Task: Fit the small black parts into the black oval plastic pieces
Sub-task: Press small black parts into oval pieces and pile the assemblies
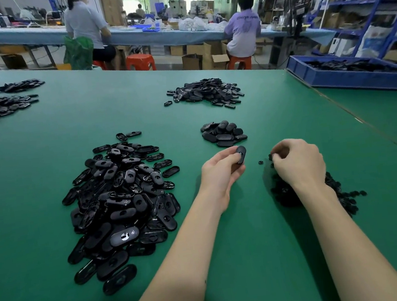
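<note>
On the green desk (212,105), the left hand (219,172) is grasping one oval piece (240,154) upright in its grip, while the right hand (298,162) is curling, grip contents unclear, over the small parts (339,192); a small oval pile (223,133) is lying beyond.

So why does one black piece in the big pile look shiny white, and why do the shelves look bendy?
Head view: ceiling light glares off one glossy oval piece in the big pile; the wide lens bends the blue shelves near the edge; the hands cast soft shadows on the green table.
</note>
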A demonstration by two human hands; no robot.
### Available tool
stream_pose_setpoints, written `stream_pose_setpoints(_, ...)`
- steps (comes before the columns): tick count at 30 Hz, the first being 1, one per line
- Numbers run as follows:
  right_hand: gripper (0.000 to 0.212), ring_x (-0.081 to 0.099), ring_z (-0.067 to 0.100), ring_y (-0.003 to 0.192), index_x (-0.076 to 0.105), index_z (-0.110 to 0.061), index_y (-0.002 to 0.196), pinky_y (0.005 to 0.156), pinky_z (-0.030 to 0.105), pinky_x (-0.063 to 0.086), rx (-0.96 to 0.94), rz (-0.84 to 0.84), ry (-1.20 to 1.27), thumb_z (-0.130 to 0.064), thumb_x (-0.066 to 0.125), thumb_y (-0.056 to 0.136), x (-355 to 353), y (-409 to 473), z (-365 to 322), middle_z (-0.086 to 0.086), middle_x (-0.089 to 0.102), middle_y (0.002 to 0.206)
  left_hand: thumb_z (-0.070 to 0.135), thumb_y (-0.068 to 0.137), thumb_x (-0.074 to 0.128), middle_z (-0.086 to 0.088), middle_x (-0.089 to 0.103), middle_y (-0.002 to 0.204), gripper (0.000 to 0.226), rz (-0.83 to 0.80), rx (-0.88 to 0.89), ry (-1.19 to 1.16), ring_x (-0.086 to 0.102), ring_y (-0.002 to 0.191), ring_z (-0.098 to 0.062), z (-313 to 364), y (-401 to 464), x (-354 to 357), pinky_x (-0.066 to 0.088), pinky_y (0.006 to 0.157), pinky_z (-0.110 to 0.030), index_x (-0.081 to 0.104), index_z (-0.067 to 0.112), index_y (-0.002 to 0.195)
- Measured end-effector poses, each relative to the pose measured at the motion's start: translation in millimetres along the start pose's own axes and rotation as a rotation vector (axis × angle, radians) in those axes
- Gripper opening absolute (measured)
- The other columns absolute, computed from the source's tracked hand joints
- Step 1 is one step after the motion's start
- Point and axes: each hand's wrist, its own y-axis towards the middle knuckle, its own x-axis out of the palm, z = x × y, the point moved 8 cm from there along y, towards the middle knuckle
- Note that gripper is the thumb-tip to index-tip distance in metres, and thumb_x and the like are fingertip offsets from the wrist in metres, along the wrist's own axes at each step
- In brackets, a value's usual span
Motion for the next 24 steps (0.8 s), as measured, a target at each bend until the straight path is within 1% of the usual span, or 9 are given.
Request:
stream_pose_setpoints(1, 0.014, 0.069, 0.017, 0.082, 0.077, -0.026, 0.093, 0.077, 0.028, 0.055, -0.029, -0.005, 0.107, -0.017, 0.066, 0.089, 0.5, 0.4, -4.0, -0.005, 0.075, 0.087, -0.001, 0.094, 0.062, -0.006, 0.071, 0.095, 0.019, 0.000, 0.005, 0.003, 0.064, 0.079, -0.013, 0.5, -0.5, 0.2, 0.057, 0.069, -0.018, 0.071, 0.006, 0.110)
stream_pose_setpoints(3, 0.012, 0.070, 0.004, 0.070, 0.077, -0.023, 0.088, 0.071, 0.020, 0.053, -0.032, -0.078, 0.395, -0.014, 0.069, 0.089, 6.7, 0.9, -11.4, -0.006, 0.075, 0.077, 0.000, 0.095, 0.062, -0.006, 0.071, 0.100, 0.022, -0.004, 0.018, 0.013, 0.063, 0.083, -0.013, 1.9, -1.7, 0.8, 0.058, 0.070, -0.019, 0.070, 0.006, 0.114)
stream_pose_setpoints(4, 0.012, 0.071, 0.004, 0.066, 0.077, -0.020, 0.087, 0.066, 0.017, 0.053, 0.005, -0.149, 0.564, -0.010, 0.070, 0.090, 13.1, -0.5, -14.8, -0.002, 0.076, 0.076, 0.000, 0.095, 0.062, -0.006, 0.071, 0.103, 0.023, -0.007, 0.027, 0.021, 0.063, 0.085, -0.013, 2.7, -2.0, 0.8, 0.058, 0.072, -0.020, 0.070, 0.006, 0.115)
stream_pose_setpoints(6, 0.011, 0.073, 0.010, 0.067, 0.074, -0.011, 0.090, 0.061, 0.018, 0.055, 0.088, -0.309, 0.874, -0.002, 0.070, 0.091, 28.0, -6.0, -23.4, 0.006, 0.075, 0.077, 0.001, 0.096, 0.061, -0.005, 0.071, 0.104, 0.024, -0.023, 0.046, 0.032, 0.064, 0.086, -0.013, 4.7, -2.8, 1.1, 0.057, 0.073, -0.020, 0.071, 0.009, 0.117)
stream_pose_setpoints(9, 0.011, 0.073, 0.016, 0.071, 0.071, -0.003, 0.094, 0.066, 0.018, 0.057, 0.145, -0.441, 1.118, 0.007, 0.069, 0.090, 38.1, -11.8, -34.4, 0.008, 0.075, 0.075, 0.000, 0.096, 0.059, -0.006, 0.073, 0.096, 0.026, -0.049, 0.090, 0.038, 0.068, 0.082, -0.011, 11.2, -3.6, 0.5, 0.057, 0.077, -0.020, 0.069, 0.009, 0.117)
stream_pose_setpoints(12, 0.015, 0.075, 0.023, 0.082, 0.069, 0.002, 0.099, 0.074, 0.022, 0.059, 0.162, -0.491, 1.223, 0.012, 0.067, 0.088, 40.3, -15.0, -37.6, 0.012, 0.075, 0.082, -0.002, 0.096, 0.059, -0.015, 0.073, 0.099, 0.021, -0.027, 0.124, 0.029, 0.070, 0.085, -0.015, 16.6, -1.6, -5.1, 0.058, 0.080, -0.022, 0.067, 0.007, 0.113)
stream_pose_setpoints(15, 0.015, 0.075, 0.024, 0.086, 0.070, 0.002, 0.099, 0.076, 0.021, 0.060, 0.178, -0.517, 1.249, 0.013, 0.065, 0.089, 43.7, -17.5, -37.3, 0.013, 0.074, 0.087, -0.004, 0.095, 0.058, -0.020, 0.073, 0.102, 0.016, -0.003, 0.147, 0.040, 0.073, 0.080, -0.014, 18.4, 1.1, -7.7, 0.060, 0.082, -0.025, 0.064, 0.006, 0.107)
stream_pose_setpoints(20, 0.012, 0.076, 0.019, 0.082, 0.071, 0.001, 0.100, 0.073, 0.018, 0.058, 0.221, -0.554, 1.285, 0.008, 0.063, 0.093, 46.6, -16.9, -33.8, 0.012, 0.076, 0.085, -0.002, 0.093, 0.066, -0.014, 0.073, 0.095, 0.011, 0.024, 0.172, 0.021, 0.074, 0.078, -0.015, 19.9, 3.5, -11.6, 0.061, 0.077, -0.025, 0.060, 0.007, 0.098)
stream_pose_setpoints(24, 0.010, 0.075, 0.016, 0.077, 0.071, -0.001, 0.101, 0.071, 0.019, 0.059, 0.217, -0.582, 1.267, 0.004, 0.065, 0.094, 50.1, -18.8, -35.8, 0.010, 0.076, 0.083, 0.002, 0.091, 0.070, -0.010, 0.075, 0.092, 0.014, 0.035, 0.189, 0.071, 0.072, 0.082, -0.016, 20.2, 2.3, -13.4, 0.060, 0.079, -0.024, 0.062, 0.012, 0.098)
